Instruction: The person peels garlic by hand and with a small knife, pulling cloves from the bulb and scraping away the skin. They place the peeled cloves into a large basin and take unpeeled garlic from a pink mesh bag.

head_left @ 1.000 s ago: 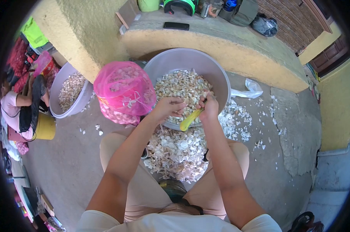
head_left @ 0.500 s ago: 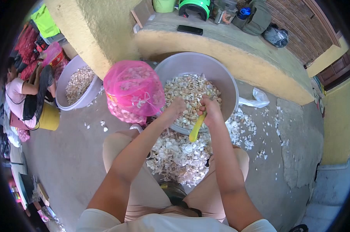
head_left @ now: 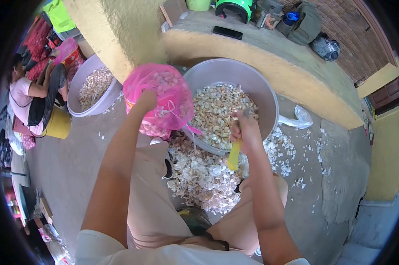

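Note:
My right hand (head_left: 245,128) grips a small knife with a yellow handle (head_left: 234,156), blade up, over the near rim of a big grey basin (head_left: 265,95) holding peeled garlic cloves (head_left: 217,110). My left hand (head_left: 145,100) reaches into the pink mesh sack of garlic (head_left: 164,95) that stands left of the basin, fingers hidden in the mesh. A heap of garlic skins (head_left: 204,174) lies on the floor between my knees.
A second grey basin of garlic (head_left: 93,86) stands at the left beside a seated person (head_left: 29,95) and a yellow bucket (head_left: 58,126). Behind the basin runs a yellow ledge (head_left: 270,57) with a phone (head_left: 227,32), a green helmet (head_left: 235,8) and bags.
My left hand has left the basin and moved left to the pink sack. My right hand stays at the basin rim with the knife. The view has shifted slightly.

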Demonstrator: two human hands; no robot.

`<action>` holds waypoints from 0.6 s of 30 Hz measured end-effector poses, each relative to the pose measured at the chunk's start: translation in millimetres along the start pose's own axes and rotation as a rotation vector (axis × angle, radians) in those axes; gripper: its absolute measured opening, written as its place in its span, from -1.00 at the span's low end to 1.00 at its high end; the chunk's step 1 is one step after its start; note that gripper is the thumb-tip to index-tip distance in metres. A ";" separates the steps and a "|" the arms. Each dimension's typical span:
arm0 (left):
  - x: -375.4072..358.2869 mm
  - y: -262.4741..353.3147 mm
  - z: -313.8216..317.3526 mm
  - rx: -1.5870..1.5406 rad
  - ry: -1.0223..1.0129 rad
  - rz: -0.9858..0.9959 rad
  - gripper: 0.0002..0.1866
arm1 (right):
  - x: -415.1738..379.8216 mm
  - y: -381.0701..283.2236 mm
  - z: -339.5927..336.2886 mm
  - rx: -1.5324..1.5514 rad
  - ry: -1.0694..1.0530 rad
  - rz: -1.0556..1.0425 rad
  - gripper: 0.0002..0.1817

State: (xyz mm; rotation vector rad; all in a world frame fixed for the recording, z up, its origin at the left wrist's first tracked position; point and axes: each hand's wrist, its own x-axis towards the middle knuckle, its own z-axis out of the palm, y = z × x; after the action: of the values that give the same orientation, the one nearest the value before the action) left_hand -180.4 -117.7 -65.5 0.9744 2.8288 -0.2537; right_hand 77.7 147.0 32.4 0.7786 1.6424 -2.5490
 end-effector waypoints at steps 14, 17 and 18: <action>62.5 -62.4 80.4 -0.152 -0.353 -0.180 -0.63 | -15.4 -11.7 1.7 -1.049 -0.085 -0.280 -0.54; 65.2 -66.4 75.0 -0.095 -0.574 -0.143 -0.59 | -14.2 -14.3 -1.6 -1.043 -0.091 -0.239 -0.55; 67.0 -67.7 75.0 -0.082 -0.604 -0.139 -0.58 | -13.5 -14.9 -2.9 -1.042 -0.092 -0.223 -0.55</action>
State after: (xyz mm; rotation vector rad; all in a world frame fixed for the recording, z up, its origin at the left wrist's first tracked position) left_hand -269.0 -145.5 -143.4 0.5589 2.3264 -0.3701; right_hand 86.7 152.8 49.7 0.3617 2.6620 -1.3623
